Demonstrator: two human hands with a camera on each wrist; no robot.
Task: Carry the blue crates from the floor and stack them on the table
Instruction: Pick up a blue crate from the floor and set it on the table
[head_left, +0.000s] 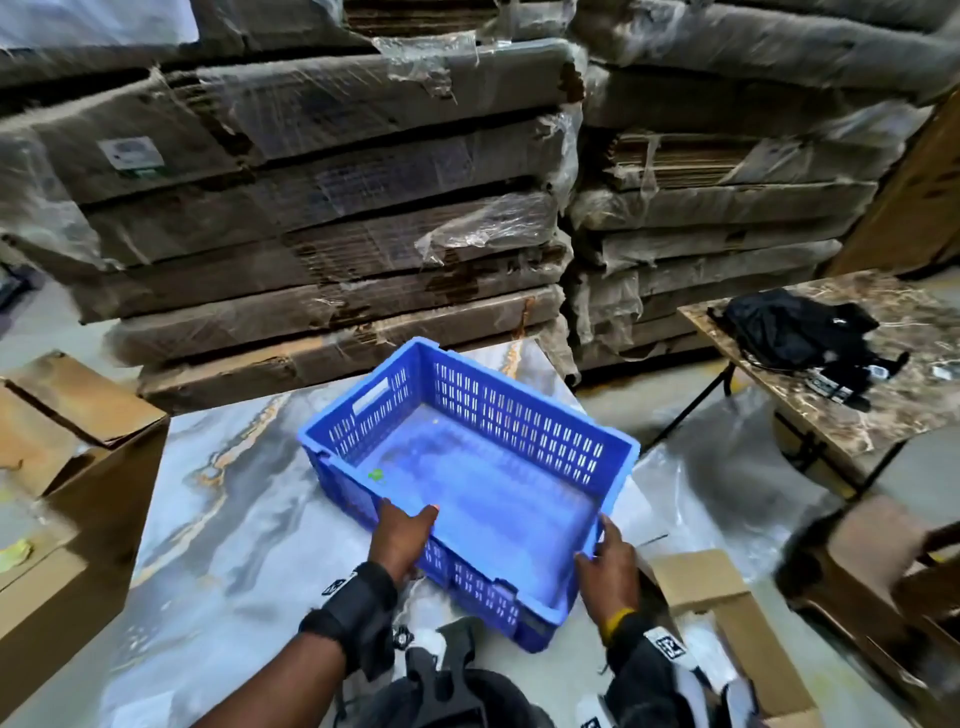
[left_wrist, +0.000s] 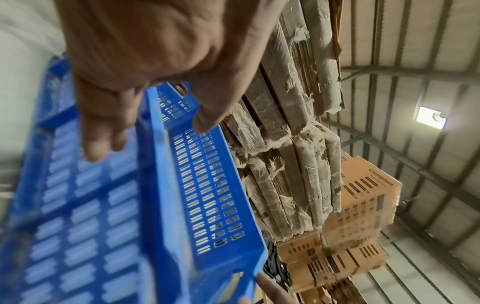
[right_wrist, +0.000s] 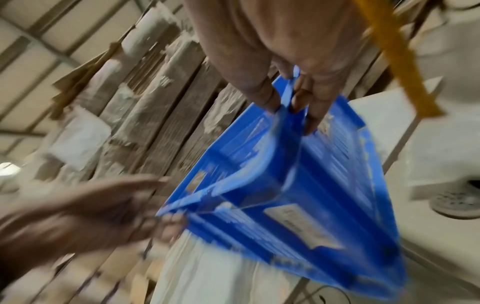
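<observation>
An empty blue slotted crate (head_left: 483, 467) is held over the grey marble table (head_left: 223, 519), turned at an angle, with its near corner past the table's front edge. I cannot tell whether its base touches the tabletop. My left hand (head_left: 408, 532) grips the near-left rim, thumb inside and fingers on the outer wall; the left wrist view shows that hand (left_wrist: 155, 72) on the crate (left_wrist: 187, 195). My right hand (head_left: 605, 558) pinches the rim at the near-right corner, and the blurred right wrist view shows the same hand (right_wrist: 298, 82) on the crate (right_wrist: 298, 185).
Tall stacks of plastic-wrapped flat cardboard (head_left: 337, 208) stand behind the table. Cardboard boxes (head_left: 67, 467) sit at its left. An open box (head_left: 727, 623) lies at the lower right. A brown marble table (head_left: 893, 426) at the right carries a black bag (head_left: 795, 332).
</observation>
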